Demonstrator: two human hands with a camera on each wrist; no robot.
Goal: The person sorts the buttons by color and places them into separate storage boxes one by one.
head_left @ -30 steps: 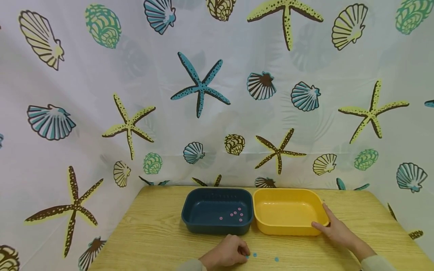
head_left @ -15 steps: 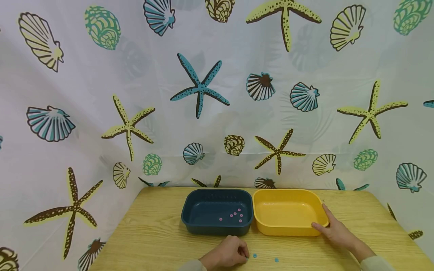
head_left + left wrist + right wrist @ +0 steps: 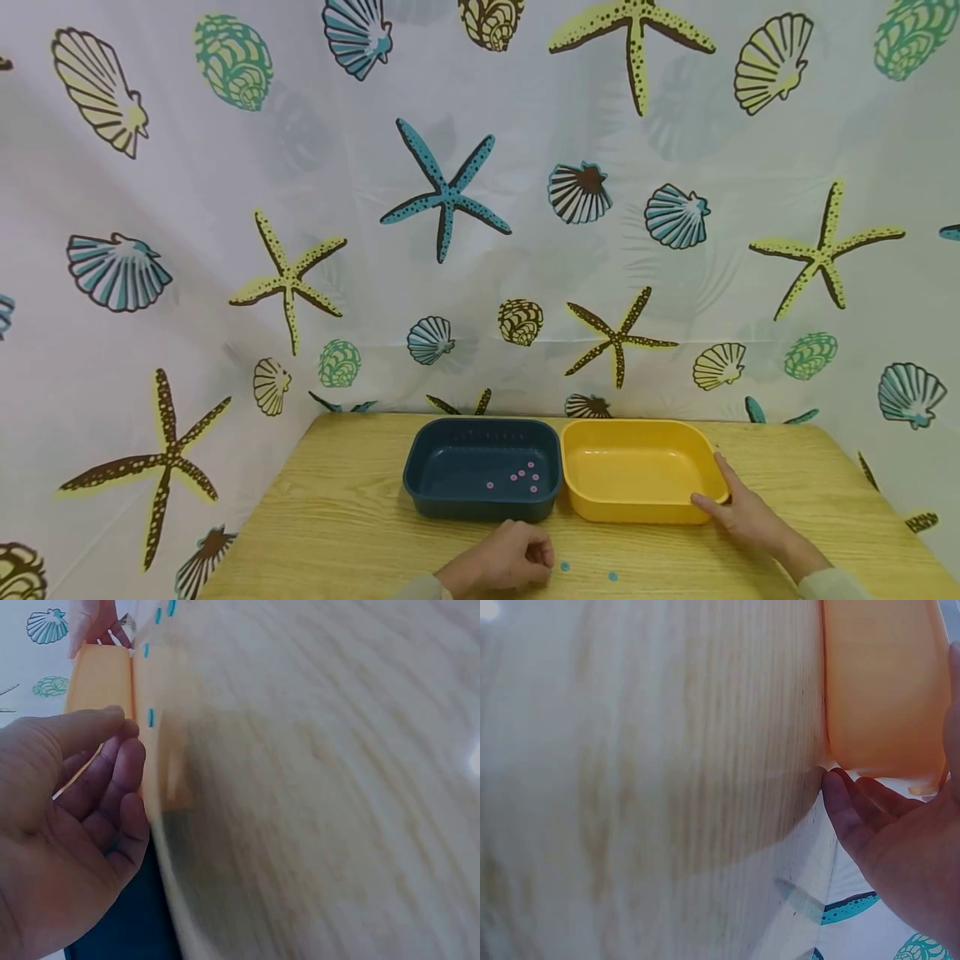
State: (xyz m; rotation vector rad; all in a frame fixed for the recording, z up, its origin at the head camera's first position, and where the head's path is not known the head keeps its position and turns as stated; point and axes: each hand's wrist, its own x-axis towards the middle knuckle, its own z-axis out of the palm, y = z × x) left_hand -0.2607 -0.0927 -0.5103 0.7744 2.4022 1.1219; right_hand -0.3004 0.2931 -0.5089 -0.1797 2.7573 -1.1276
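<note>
My left hand (image 3: 513, 557) is on the wooden table in front of the dark blue tray (image 3: 483, 508), thumb and index fingertips together. The small blue button they pinch is hidden by the fingers. Close to the fingertips lies another blue button (image 3: 565, 566), and a second button (image 3: 612, 576) sits further right. The left wrist view has several blue buttons (image 3: 151, 718) on the table beyond the fingers. My right hand (image 3: 750, 512) holds the front right corner of the yellow tray (image 3: 637, 510), thumb at the front and fingers along the side.
The two trays stand side by side toward the back of the table (image 3: 337, 500). Several small pink buttons (image 3: 490, 485) lie inside the dark blue one. A white curtain (image 3: 517, 267) with shells and starfish hangs behind and at both sides.
The blue button at my left fingertips is now hidden by the fingers. My left hand has barely moved. The right hand and both trays stay in place.
</note>
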